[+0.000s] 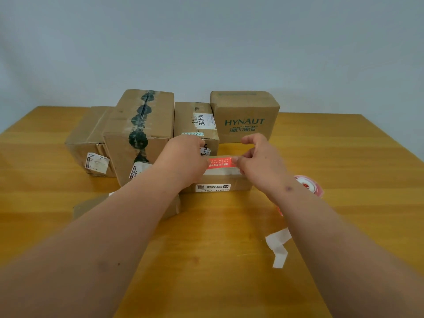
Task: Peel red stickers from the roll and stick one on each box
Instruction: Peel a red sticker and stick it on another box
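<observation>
With the left hand (183,157) and right hand (257,161) pinching the red sticker (220,162) by its ends, keep it taut, lower it flat onto the small box (220,180), then press outward.

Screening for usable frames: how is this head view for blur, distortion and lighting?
Head view: soft, even light, no glare, only faint shadows under the boxes on the table; wide-angle stretch swells the near forearms; the left hand and right hand holding the red sticker are slightly soft; the sticker roll is blurred, while the HYNAUT box print reads clearly.
</observation>
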Motion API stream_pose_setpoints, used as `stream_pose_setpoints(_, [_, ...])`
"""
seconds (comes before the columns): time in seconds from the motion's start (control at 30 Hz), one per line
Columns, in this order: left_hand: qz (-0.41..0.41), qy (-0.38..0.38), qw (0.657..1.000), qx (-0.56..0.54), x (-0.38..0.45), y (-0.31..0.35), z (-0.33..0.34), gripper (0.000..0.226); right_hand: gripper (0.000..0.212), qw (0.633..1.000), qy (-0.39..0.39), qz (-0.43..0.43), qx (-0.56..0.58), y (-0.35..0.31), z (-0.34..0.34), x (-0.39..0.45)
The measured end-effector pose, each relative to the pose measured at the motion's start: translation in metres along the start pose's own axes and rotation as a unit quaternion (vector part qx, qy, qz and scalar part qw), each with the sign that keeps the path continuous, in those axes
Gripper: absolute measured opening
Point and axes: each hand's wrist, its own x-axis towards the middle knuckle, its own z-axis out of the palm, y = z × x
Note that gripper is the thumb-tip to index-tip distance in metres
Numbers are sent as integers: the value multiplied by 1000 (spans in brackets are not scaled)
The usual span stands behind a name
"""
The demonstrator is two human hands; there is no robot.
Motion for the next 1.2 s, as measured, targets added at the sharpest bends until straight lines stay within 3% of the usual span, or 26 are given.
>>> stream_pose_setpoints(0.07, [-1,-2,1000,24,7,2,3,48,17,999,0,-2,-53,0,5,5])
stream_pose_setpoints(0.13, [-4,-8,999,39,12,5,6,41,7,993,-1,-15,-119,-2,11,10])
stream_pose_setpoints(0.37, [-8,-1,995,102,22,11,14,41,10,972,13,-30,-231,-4,19,18])
stream_pose_setpoints(0.67, [-5,27,997,66,24,6,16,36,15,963,23,-84,-255,-4,20,24])
stream_pose_setpoints(1.2, [-15,19,997,69,25,2,17,39,16,946,5,-83,-313,-5,25,20])
